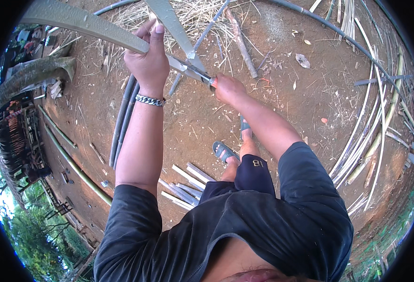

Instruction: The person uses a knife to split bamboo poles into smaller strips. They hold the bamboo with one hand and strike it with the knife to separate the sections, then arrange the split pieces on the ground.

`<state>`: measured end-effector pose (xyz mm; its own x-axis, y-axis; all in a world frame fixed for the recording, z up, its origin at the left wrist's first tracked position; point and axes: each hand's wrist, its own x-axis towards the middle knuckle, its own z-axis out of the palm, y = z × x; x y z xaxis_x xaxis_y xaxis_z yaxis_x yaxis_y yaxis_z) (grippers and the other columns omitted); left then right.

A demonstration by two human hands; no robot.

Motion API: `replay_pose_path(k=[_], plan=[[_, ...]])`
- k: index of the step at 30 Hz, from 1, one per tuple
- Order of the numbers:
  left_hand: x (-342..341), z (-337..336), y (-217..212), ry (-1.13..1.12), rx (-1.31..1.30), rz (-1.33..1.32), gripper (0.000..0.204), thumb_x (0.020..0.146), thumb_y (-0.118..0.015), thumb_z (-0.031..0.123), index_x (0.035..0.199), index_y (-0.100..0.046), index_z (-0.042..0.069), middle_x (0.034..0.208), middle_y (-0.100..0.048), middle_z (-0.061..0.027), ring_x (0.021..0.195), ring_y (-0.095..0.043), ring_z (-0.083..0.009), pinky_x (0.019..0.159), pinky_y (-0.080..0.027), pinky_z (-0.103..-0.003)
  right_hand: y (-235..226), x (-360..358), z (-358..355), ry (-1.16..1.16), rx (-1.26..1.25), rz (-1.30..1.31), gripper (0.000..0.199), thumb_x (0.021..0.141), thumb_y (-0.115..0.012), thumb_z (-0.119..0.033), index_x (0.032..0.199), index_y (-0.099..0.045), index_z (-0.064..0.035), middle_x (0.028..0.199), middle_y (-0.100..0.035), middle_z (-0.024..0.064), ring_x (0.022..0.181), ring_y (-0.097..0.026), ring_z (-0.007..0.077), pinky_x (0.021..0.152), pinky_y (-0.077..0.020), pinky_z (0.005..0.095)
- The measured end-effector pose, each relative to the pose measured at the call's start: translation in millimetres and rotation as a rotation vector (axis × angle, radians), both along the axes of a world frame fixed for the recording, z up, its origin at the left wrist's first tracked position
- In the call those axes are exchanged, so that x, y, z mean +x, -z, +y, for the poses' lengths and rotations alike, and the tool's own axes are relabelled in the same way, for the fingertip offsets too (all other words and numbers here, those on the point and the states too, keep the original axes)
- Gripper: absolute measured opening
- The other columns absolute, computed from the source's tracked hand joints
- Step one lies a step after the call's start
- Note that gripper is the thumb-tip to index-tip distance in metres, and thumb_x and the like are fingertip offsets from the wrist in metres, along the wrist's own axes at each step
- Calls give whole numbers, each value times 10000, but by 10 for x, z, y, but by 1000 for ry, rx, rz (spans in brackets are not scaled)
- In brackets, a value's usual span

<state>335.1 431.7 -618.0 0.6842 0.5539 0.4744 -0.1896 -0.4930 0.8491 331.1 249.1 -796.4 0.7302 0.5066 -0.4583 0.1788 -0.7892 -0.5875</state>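
In the head view, one knife (200,74) sits above the centre, and the places below are told from it. Two bare hands are at work. The right hand (230,89), at the knife's lower right end, is clamped on its one orange handle. The left hand (147,63), to the knife's upper left, is closed around one grey-green split strip (89,28), with thumb and fingers on either side of it; this strip runs in from the far left. A second grey-green strip (171,26) comes down from above and meets the knife near its blade; whether the two strips join there cannot be told. One chain bracelet (149,100) circles the left wrist.

Left of and below the knife, two dark poles (121,117) lie side by side, partly behind the left forearm. Farther left are two green bamboo poles (73,164). Below the knife are two sandals (222,150) on two feet, and roughly six short cut pieces (186,176) beside the dark shorts. Above the knife spreads a litter of pale shavings (124,21); to its upper right lie one bark-covered stick (241,42) and one large dry leaf (303,61). Far right, one long dark pole (338,32) curves past many pale strips, too tangled to count.
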Motion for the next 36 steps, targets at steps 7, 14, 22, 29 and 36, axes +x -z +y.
replay_pose_path(k=[7, 14, 22, 29, 36], plan=[[-24, -76, -31, -84, 96, 80, 271, 917, -774, 217, 999, -730, -38, 789, -707, -59, 713, -641, -117, 681, -504, -261, 88, -125, 31, 46, 139, 104, 254, 930, -606, -240, 1088, -603, -42, 1011, -699, 225, 987, -669, 429, 838, -524, 527], [-93, 204, -51, 33, 111, 97, 219, 889, -803, 176, 874, -696, -15, 729, -684, -62, 625, -633, -97, 586, -486, -242, 294, -243, 198, 85, 222, 213, 342, 843, -653, -207, 1140, -616, -43, 1084, -696, 225, 1051, -662, 409, 879, -532, 494], [84, 356, -50, 126, -80, -13, 176, 910, -771, 116, 899, -683, -36, 731, -659, -64, 606, -578, -79, 553, -471, -224, 1860, -496, 361, 163, 132, 394, 367, 837, -680, -241, 1125, -632, -18, 1070, -702, 223, 1024, -672, 401, 866, -532, 479], [240, 457, 29, 277, -111, -86, 163, 943, -719, 72, 993, -678, -78, 833, -667, -88, 684, -591, -106, 580, -471, -242, 2040, -499, 431, 204, 175, 391, 320, 837, -692, -255, 1074, -652, -44, 1002, -712, 203, 957, -686, 390, 805, -536, 463], [353, 397, 43, 166, -130, -86, 152, 910, -756, 76, 968, -689, -47, 797, -623, -48, 701, -548, -73, 570, -413, -225, 1656, -120, 290, 85, -38, 284, 290, 990, -530, -291, 1172, -649, -99, 1138, -697, 194, 1063, -663, 390, 892, -517, 509]])
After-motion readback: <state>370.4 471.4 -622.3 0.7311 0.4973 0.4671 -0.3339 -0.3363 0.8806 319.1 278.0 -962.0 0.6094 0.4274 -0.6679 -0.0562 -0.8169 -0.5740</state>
